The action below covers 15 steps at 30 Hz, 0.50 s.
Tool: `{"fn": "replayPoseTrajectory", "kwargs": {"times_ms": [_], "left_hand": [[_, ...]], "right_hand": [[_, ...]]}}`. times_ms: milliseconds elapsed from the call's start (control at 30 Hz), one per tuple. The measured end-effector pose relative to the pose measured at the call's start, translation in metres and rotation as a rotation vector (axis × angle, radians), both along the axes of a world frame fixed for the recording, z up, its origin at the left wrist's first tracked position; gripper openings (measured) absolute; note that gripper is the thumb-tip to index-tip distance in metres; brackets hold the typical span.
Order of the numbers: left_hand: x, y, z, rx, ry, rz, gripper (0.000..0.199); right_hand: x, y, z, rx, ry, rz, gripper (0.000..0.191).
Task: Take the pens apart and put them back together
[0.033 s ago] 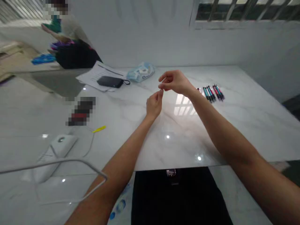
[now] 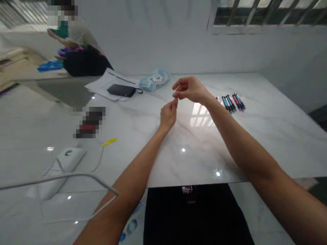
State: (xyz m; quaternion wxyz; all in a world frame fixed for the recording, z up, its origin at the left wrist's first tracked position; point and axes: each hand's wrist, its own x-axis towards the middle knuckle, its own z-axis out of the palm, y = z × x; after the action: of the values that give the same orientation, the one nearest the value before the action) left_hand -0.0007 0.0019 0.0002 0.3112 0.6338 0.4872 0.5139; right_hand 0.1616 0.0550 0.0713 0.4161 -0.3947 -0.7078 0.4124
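Little had shifted since the earlier frame: both hands hung in almost the same place, while the bench and everything on it sat slightly lower in view. Above the marble bench (image 2: 278, 136), the left hand (image 2: 168, 115) was pinched closed at the thumb and forefinger, its tips just under the loosely curled fingers of the right hand (image 2: 190, 89). Neither hand clearly gripped anything; anything so small between the fingers could not be made out. Nearest the right hand, a row of teal and red pens (image 2: 233, 102) lay on the bench, well clear of the fingers.

No writing could be read: the print on a plastic packet (image 2: 154, 80) and the small label on black fabric (image 2: 187, 189) were too blurred. Farther left lay papers (image 2: 102, 81) under a black pouch (image 2: 121, 90), a pixelated object (image 2: 89, 122), a yellow tag (image 2: 109, 141) and a white device (image 2: 69, 157). A thin grey wire (image 2: 63, 176) crossed in front of the left forearm. Beyond the bench, a person (image 2: 76, 34) stood near a black bag (image 2: 84, 62).
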Motion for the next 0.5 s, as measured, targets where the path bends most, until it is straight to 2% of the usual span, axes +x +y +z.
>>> {"fn": "replayPoseTrajectory", "kwargs": {"times_ms": [167,300,400,500], "left_hand": [[-0.001,0.004,0.001,-0.207,-0.147,-0.115,0.075],[-0.002,0.004,-0.002,-0.195,-0.216,-0.129,0.074],[-0.004,0.007,-0.003,-0.177,-0.236,-0.048,0.073],[-0.007,0.012,-0.002,-0.226,-0.308,0.002,0.070]], "right_hand": [[-0.003,0.002,0.007,0.009,0.017,0.071,0.043],[0.009,0.008,0.001,0.061,0.011,-0.050,0.046],[0.017,0.020,-0.015,0.135,-0.044,-0.210,0.038],[0.013,0.030,-0.043,0.172,-0.132,-0.288,0.026]]}}
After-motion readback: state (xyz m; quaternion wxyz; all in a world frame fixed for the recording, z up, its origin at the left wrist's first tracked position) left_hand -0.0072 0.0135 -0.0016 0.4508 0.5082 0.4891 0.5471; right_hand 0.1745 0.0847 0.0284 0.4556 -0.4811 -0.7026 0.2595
